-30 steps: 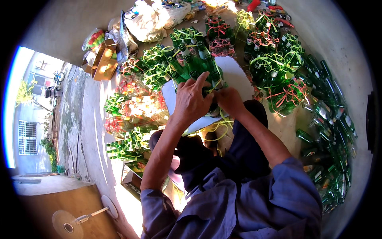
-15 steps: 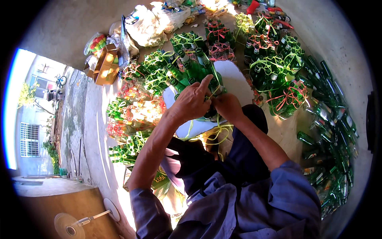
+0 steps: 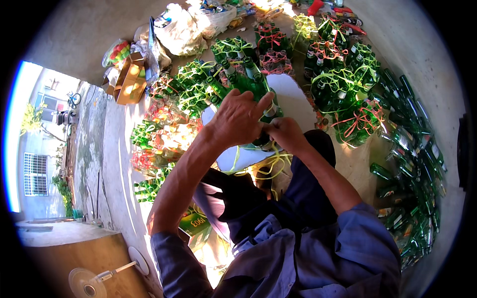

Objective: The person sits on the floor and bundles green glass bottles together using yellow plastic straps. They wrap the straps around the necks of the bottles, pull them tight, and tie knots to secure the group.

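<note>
A cluster of green glass bottles [image 3: 243, 82] stands upright in front of me on a white board [image 3: 293, 94]. My left hand [image 3: 240, 115] is over the near bottle necks, its index finger pointing out and the other fingers curled; what they grip is hidden. Against the near right side of the cluster, my right hand [image 3: 284, 133] is closed in a pinch, seemingly on a thin yellow-green plastic strap. Loose loops of this strap [image 3: 274, 166] hang below the hands, beside the board's near edge.
Strap-tied bottle bundles [image 3: 343, 82] stand beyond and on both sides. Loose green bottles [image 3: 412, 149] are heaped along the right wall. Stuffed bags [image 3: 181, 32] and a cardboard box [image 3: 130, 79] lie at the far left; a fan [image 3: 89, 288] is at the lower left.
My left hand has turned and shifted slightly, its knuckles now higher over the bottle necks and its index finger further right. My right hand stays at nearly the same spot, still closed.
</note>
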Motion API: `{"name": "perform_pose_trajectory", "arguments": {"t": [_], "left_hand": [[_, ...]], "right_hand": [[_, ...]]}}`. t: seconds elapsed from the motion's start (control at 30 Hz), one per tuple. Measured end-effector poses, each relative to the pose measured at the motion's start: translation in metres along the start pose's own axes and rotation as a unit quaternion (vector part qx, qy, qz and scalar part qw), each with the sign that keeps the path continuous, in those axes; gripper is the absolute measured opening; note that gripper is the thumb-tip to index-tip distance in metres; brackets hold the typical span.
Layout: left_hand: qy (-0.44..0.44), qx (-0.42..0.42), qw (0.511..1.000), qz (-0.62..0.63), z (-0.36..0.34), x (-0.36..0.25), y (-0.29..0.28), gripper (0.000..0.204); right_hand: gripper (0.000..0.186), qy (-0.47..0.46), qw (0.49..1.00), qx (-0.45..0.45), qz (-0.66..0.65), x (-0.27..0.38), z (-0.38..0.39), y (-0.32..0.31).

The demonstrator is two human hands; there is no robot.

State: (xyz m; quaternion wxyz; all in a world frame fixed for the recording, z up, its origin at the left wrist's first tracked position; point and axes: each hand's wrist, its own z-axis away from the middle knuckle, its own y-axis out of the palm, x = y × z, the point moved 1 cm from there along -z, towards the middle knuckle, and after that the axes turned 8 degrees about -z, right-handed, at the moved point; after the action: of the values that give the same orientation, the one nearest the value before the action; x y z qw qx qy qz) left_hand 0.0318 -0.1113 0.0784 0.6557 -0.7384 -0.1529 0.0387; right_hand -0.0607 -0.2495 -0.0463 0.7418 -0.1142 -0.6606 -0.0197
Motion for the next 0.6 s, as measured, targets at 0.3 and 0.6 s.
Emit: {"name": "perform_pose_trajectory", "arguments": {"t": [0.3, 0.6], "left_hand": [[-0.081, 0.069, 0.983, 0.148, 0.006, 0.040, -0.005, 0.049], [-0.079, 0.026, 0.981, 0.173, 0.019, 0.053, 0.003, 0.027]], "right_hand": [[0.027, 0.023, 0.997, 0.003, -0.078, 0.003, 0.001, -0.005], [0.022, 0.041, 0.992, 0.002, -0.121, 0.007, 0.001, -0.002]]}}
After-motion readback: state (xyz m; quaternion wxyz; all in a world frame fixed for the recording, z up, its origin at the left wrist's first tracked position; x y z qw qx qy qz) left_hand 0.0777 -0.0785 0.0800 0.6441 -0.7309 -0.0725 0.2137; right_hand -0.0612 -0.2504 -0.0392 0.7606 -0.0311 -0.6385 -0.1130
